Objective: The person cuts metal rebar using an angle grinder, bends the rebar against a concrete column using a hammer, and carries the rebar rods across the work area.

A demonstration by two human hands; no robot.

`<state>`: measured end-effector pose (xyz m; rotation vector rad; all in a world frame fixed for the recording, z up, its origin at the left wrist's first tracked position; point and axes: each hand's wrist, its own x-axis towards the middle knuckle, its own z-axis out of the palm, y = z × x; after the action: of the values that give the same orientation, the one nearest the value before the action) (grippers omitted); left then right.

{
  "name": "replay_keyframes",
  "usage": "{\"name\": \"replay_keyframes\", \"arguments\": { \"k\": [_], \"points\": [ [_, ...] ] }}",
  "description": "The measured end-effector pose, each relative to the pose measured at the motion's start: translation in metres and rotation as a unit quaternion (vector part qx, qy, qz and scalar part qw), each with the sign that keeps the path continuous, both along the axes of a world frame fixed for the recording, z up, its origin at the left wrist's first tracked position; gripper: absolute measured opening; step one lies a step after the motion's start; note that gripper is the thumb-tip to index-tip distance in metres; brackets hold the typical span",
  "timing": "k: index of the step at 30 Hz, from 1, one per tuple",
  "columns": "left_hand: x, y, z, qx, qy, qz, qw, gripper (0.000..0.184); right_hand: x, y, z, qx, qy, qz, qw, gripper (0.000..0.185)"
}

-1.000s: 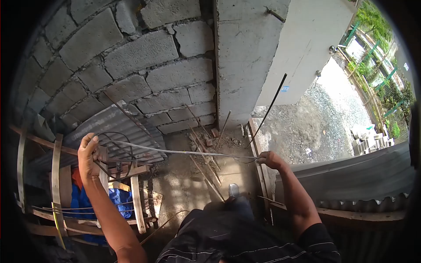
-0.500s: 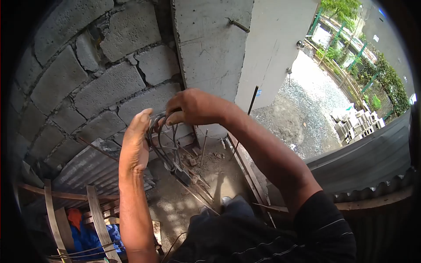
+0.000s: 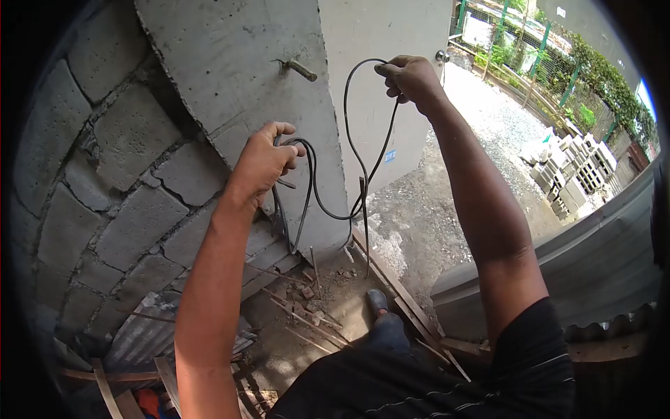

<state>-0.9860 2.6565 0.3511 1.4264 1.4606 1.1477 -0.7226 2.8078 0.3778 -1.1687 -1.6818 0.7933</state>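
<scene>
The left hand point(image 3: 265, 166) has its grip curled around several bends of black cable point(image 3: 347, 112), which droop in front of the concrete column point(image 3: 237, 70). Higher up, before the pale door point(image 3: 363, 31), the right hand point(image 3: 413, 79) pinches the cable atop a long loop, with slack sagging between both hands.

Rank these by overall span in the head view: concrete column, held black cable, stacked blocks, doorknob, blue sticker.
1. Concrete column
2. Black cable, helped by nearness to the camera
3. Stacked blocks
4. Doorknob and blue sticker, too alike to rank
</scene>
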Motion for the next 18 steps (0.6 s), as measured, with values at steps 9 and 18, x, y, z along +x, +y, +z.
{"name": "replay_keyframes", "arguments": {
  "k": [9, 18],
  "points": [
    [0.058, 0.148, -0.028, -0.119, -0.015, -0.027, 0.992, 0.041, 0.113, 0.153, -0.059, -0.133, 0.532, -0.04, 0.836, 0.027],
    [0.071, 0.18, -0.007, -0.175, 0.274, -0.185, 0.927, 0.034, 0.106, 0.147, -0.03, -0.036, 0.063, 0.169, 0.983, 0.04]
  ]
}}
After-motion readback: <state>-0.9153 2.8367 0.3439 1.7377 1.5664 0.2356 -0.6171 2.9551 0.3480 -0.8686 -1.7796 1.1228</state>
